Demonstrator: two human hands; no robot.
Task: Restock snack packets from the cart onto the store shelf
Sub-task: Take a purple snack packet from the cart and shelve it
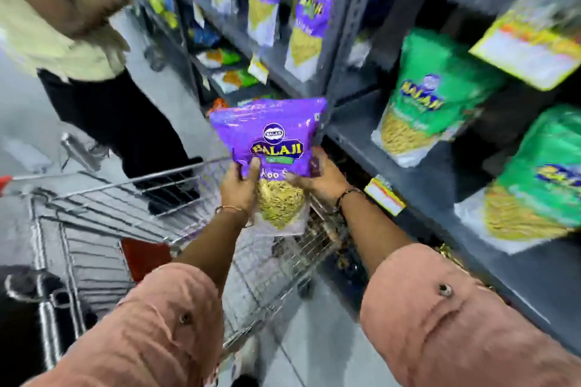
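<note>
A purple snack packet (273, 135) with a clear window of yellow sev is held upright above the far end of the wire cart (103, 198). My left hand (239, 187) grips its lower left side and my right hand (317, 181) grips its lower right side. The packet sits just left of the dark grey store shelf (355, 132). On that shelf stand green packets (427, 97) of the same brand. Purple packets (309, 16) stand on a higher shelf further back.
Another person in a pale shirt and black trousers (103, 104) stands beyond the cart on the left. Yellow price tags (385, 195) hang on the shelf edge. A red item (144, 256) lies in the cart. Lower shelves hold more packets.
</note>
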